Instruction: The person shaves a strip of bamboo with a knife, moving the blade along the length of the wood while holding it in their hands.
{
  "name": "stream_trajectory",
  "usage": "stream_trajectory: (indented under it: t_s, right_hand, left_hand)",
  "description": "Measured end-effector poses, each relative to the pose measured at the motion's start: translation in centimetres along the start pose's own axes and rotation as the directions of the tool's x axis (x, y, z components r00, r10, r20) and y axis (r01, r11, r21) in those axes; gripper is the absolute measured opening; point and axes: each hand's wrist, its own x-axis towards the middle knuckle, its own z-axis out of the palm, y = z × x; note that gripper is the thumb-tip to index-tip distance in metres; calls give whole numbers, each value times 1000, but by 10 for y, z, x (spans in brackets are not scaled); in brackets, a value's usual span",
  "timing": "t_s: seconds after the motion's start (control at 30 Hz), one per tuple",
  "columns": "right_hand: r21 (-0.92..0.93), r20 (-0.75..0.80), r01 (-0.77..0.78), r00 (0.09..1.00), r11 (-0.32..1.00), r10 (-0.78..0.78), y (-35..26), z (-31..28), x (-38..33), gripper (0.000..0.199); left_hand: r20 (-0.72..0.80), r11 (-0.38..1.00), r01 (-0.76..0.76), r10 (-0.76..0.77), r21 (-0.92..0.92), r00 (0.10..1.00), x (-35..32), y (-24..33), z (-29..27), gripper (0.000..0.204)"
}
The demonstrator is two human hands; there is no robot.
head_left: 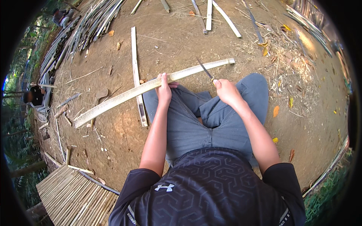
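Observation:
A long split bamboo strip (124, 95), pale inner face up, slants across in front of my crossed legs. Around its middle my left hand (164, 88) is closed, thumb on top and fingers beneath. My right hand (227, 91) grips the handle of a knife (205, 69) above my right knee. The narrow dark blade points up and to the left and crosses over the strip's right part; whether it touches the strip I cannot tell. Under the held strip, another bamboo strip (134, 56) lies on the ground by my left knee.
Several bamboo strips (209, 15) lie on the dirt ahead. Bamboo poles (94, 22) are piled at the far left, and a slatted bamboo panel (77, 196) sits at the lower left. Shavings (281, 71) and leaves litter the right. A person (36, 96) is at the left edge.

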Motion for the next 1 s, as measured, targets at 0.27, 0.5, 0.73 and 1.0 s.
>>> stream_trajectory:
  t_s: [0.27,0.5,0.73,1.0]
  right_hand:
    - [75,-84,192,979,978,-186,-46,44,-8,42]
    - [-71,-205,205,955,976,-215,-58,64,2,34]
    - [-119,-253,254,927,960,-276,-72,77,1,33]
    - [-175,-246,161,948,971,-201,-67,68,20,30]
  left_hand:
    - [10,1000,-10,10,8,1000,1,-5,0,31]
    - [-50,987,140,-144,-75,988,7,2,-2,29]
    - [-56,977,184,-191,-105,980,10,-5,-7,36]
    - [-27,993,91,-93,-69,995,6,-5,-3,30]
